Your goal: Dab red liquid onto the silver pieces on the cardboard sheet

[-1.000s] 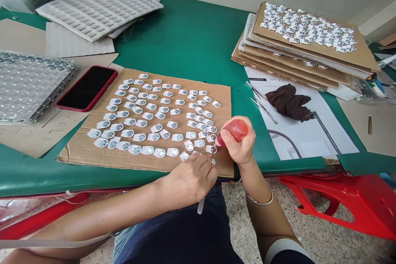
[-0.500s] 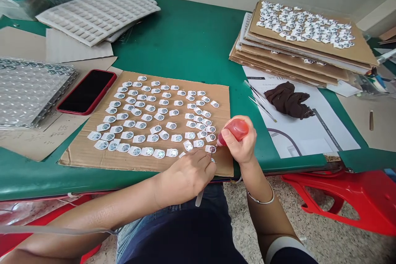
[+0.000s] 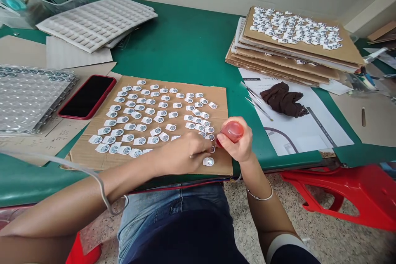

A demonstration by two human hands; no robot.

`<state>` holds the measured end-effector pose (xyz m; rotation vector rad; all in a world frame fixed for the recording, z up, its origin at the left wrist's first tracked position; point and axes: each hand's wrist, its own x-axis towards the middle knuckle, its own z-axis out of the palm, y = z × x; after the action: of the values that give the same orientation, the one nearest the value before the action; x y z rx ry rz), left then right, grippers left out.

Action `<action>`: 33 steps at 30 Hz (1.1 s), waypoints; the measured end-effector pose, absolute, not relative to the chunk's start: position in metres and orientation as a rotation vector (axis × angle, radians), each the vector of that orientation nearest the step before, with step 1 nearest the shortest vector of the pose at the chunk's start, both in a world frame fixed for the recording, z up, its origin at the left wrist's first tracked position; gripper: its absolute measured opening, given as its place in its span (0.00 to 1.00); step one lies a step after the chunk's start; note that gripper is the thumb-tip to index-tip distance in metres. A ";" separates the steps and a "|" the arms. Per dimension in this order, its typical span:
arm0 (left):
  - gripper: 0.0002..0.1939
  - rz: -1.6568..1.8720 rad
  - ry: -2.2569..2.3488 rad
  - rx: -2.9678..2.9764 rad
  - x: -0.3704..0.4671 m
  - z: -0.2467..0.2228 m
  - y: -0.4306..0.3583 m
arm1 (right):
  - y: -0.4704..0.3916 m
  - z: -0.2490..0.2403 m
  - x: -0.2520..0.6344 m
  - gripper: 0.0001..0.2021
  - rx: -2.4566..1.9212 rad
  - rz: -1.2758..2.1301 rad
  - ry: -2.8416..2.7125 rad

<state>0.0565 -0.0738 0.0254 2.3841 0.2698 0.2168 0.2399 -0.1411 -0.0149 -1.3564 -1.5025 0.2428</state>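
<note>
My right hand [image 3: 241, 148] is wrapped round a small red squeeze bottle [image 3: 232, 130], its nozzle end tilted left toward the pieces. My left hand [image 3: 182, 152] is closed just left of the bottle, over the near right part of a cardboard sheet [image 3: 222, 111]. Between its fingers is a thin metal tool, likely tweezers [image 3: 195, 155], mostly hidden. Rows of small round silver-and-black pieces on white tabs cover the cardboard. One such round piece [image 3: 209, 161] lies just below my left fingertips; another at the fingertips is partly covered.
A red-cased phone [image 3: 87, 96] and clear trays of discs [image 3: 27, 99] lie left. White moulded trays [image 3: 99, 20] sit behind. At right are stacked cardboard sheets [image 3: 291, 49], a dark brown cloth [image 3: 283, 100] and metal tweezers [image 3: 258, 105] on paper. A red stool [image 3: 355, 198] stands below.
My left hand has moved slightly up and turned, so the tool's tail no longer hangs below it and the near piece shows. The bottle stays close by, and the whole view has shifted a little.
</note>
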 end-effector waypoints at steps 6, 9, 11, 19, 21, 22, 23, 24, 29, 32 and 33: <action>0.07 0.136 0.383 2.044 0.057 0.017 -0.054 | -0.158 -0.021 0.237 0.19 -1.373 0.277 -1.295; 0.07 0.107 0.447 1.937 0.055 0.011 -0.051 | -0.171 -0.031 0.233 0.20 -1.233 0.248 -1.006; 0.07 0.099 0.450 1.907 0.054 0.007 -0.050 | -0.176 -0.038 0.230 0.19 -1.185 0.168 -0.920; 0.07 0.114 0.460 1.876 0.051 0.005 -0.051 | -0.173 -0.046 0.224 0.11 -1.208 -0.007 -0.991; 0.07 0.120 0.455 1.865 0.052 0.006 -0.052 | -0.173 -0.046 0.224 0.11 -1.235 -0.003 -1.021; 0.07 0.125 0.454 1.865 0.052 0.006 -0.052 | -0.174 -0.045 0.224 0.11 -1.244 0.003 -1.034; 0.07 0.128 0.456 1.864 0.052 0.006 -0.052 | -0.174 -0.045 0.224 0.12 -1.250 0.011 -1.045; 0.07 0.128 0.461 1.864 0.052 0.006 -0.053 | -0.174 -0.045 0.224 0.12 -1.254 0.017 -1.053; 0.06 0.117 0.473 1.872 0.052 0.007 -0.053 | -0.174 -0.046 0.223 0.12 -1.252 0.020 -1.074; 0.07 0.125 0.473 1.888 0.051 0.008 -0.053 | -0.174 -0.046 0.223 0.12 -1.242 0.046 -1.071; 0.07 0.124 0.470 1.891 0.051 0.008 -0.053 | -0.174 -0.047 0.223 0.12 -1.236 0.053 -1.069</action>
<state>0.0511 -0.0531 0.0080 1.8913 0.4698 0.1239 0.2232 -0.1739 -0.0465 -1.2356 -1.0694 0.0525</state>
